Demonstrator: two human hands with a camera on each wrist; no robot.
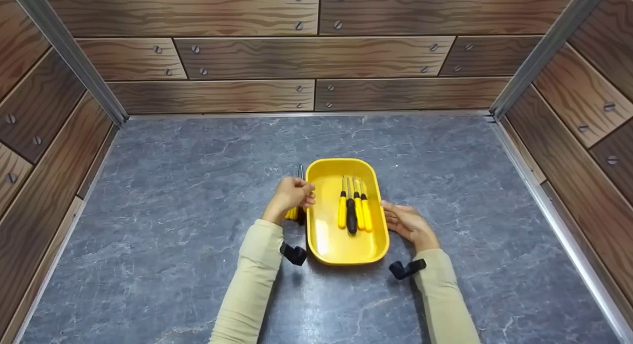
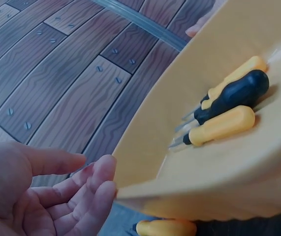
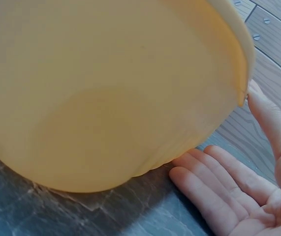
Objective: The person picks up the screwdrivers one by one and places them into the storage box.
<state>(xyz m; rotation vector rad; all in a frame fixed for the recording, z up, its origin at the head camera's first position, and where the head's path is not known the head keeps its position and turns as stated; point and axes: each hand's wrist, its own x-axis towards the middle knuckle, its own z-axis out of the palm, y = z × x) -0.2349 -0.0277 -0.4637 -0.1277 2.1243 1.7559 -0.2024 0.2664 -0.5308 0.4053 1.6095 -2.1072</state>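
Note:
A yellow tray point(image 1: 324, 240) holds several screwdrivers: a black-handled screwdriver point(image 1: 351, 218) among yellow-handled screwdrivers point(image 1: 342, 213), their shafts pointing to the far end. At its left rim is my left hand point(image 1: 292, 194), fingers loosely bent; in the left wrist view the fingertips meet the rim's outside and the thumb stays apart. More screwdrivers point(image 2: 165, 227) lie beside the tray's left wall, partly hidden by that hand. On the other side, my right hand point(image 1: 408, 220) touches the right wall. The right wrist view shows its thumb at the rim and fairly straight fingers point(image 3: 219, 187) by the lower edge.
Beneath everything is a grey marbled tabletop point(image 1: 173, 210). Wood-patterned panels point(image 1: 247, 57) stand at the back and on both sides, with metal strips point(image 1: 559, 225) along their edges. A small black camera point(image 1: 294, 254) is strapped to each wrist.

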